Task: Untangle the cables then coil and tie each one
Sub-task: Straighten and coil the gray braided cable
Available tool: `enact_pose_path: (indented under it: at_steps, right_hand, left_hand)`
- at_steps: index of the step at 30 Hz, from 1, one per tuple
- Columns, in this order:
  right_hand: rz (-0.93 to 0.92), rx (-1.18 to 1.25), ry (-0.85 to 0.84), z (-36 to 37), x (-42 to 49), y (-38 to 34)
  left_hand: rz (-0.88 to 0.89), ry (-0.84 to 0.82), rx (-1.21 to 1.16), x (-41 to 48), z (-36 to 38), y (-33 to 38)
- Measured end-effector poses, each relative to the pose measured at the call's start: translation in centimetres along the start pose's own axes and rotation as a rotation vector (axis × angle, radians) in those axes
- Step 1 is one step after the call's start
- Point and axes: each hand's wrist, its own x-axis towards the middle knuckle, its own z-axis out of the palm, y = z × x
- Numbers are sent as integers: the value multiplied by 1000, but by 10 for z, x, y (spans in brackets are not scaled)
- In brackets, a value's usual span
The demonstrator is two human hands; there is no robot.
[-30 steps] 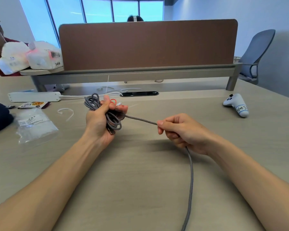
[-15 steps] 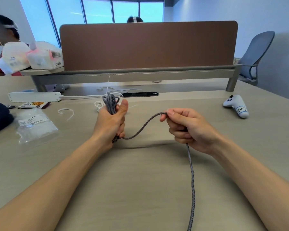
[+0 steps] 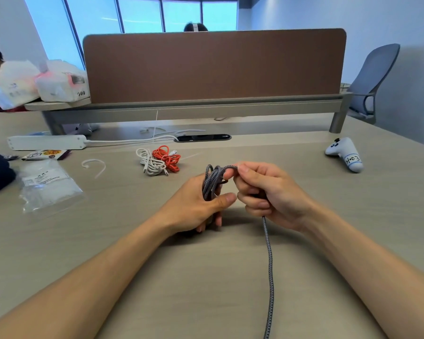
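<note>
The left hand (image 3: 196, 204) grips a bundle of loops of the grey braided cable (image 3: 212, 178) just above the pale wood-grain table (image 3: 206, 277), its fingers curled round the bundle and the thumb laid across the front. A second ago the right hand (image 3: 272, 194) held the free strand taut, well apart to the right. Half a second ago that strand sagged into a loose arc. Now the hand has come in against the left, pinching the strand at the top of the coil between thumb and forefinger. Its lower fingers are curled round the tail, which runs down across the table toward the near edge. One more turn is being laid on, I judge, with a long tail left to wind. The white cable (image 3: 151, 161) and the orange-red cable (image 3: 168, 156) lie bunched, touching, farther back, apparently not yet tied.
</note>
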Motion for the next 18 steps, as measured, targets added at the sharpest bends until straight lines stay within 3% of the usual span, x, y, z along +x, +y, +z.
enact_pose_path:
  at_steps: [5, 9, 18]
  right_hand:
    - [11, -10, 72, 0, 1, -1]
    - [18, -30, 120, 1, 3, -1]
    - [145, -178, 58, 3, 2, 0]
  left_hand:
    - [12, -20, -7, 1, -7, -6]
    - [-4, -54, -299, -1, -1, -8]
    - [-104, 285, -480, 4, -8, -1]
